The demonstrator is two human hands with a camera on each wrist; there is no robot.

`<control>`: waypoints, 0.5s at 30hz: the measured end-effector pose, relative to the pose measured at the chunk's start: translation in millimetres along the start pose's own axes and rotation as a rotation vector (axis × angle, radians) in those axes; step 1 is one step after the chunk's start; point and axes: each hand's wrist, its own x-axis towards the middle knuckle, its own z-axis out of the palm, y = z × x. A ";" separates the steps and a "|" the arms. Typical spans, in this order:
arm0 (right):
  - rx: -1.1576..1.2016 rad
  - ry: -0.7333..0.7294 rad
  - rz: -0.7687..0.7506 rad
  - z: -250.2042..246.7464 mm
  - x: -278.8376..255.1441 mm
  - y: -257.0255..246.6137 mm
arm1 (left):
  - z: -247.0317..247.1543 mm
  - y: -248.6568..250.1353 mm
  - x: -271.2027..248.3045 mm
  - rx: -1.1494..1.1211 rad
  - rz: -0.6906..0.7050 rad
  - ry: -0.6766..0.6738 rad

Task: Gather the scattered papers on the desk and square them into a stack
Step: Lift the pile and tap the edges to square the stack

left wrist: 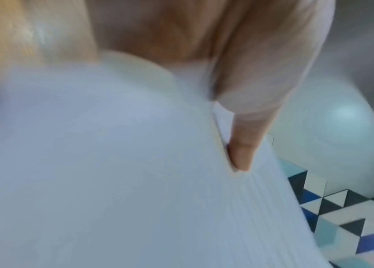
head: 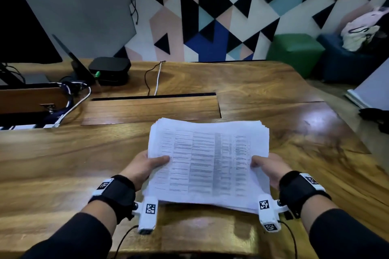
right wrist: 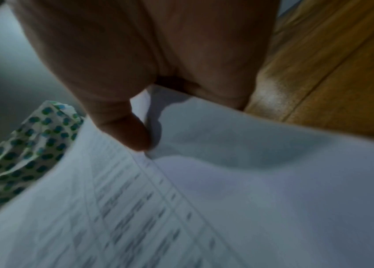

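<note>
A thick stack of white printed papers (head: 208, 160) is held up off the wooden desk (head: 63, 164), tilted toward me. My left hand (head: 147, 166) grips its left edge, thumb on top of the top sheet. My right hand (head: 267, 166) grips the right edge the same way. In the left wrist view the thumb (left wrist: 243, 156) presses on the papers (left wrist: 112, 163), whose edges fan slightly. The right wrist view shows the thumb (right wrist: 133, 134) on the printed sheet (right wrist: 135, 208). The fingers under the stack are hidden.
A monitor (head: 23, 27), a tablet on a stand (head: 73, 61), a black box (head: 109, 69) and cables (head: 73, 103) sit at the desk's back left. A cable flap (head: 151, 109) lies mid-desk. Green (head: 294, 50) and blue stools (head: 345, 63) stand beyond the right corner.
</note>
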 end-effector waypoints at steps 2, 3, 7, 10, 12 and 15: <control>0.028 0.064 -0.052 -0.8 -2.4 -6.2 | -0.4 0.4 -0.2 -0.054 0.006 0.011; 0.052 0.073 -0.062 -3.0 -5.0 -10.5 | -2.1 0.9 0.2 -0.090 -0.015 -0.020; -0.033 -0.013 0.005 -12.0 -3.7 -13.9 | -4.8 2.9 -1.4 -0.089 -0.120 -0.086; -0.157 -0.065 0.134 -8.8 -0.1 0.2 | 0.3 -14.6 4.7 0.060 -0.204 -0.002; -0.214 -0.105 0.229 -6.1 -3.4 8.8 | -0.8 -31.1 8.0 0.060 -0.301 0.037; -0.285 -0.182 0.355 -10.0 -5.6 25.9 | -6.4 -45.9 6.1 -0.026 -0.362 0.047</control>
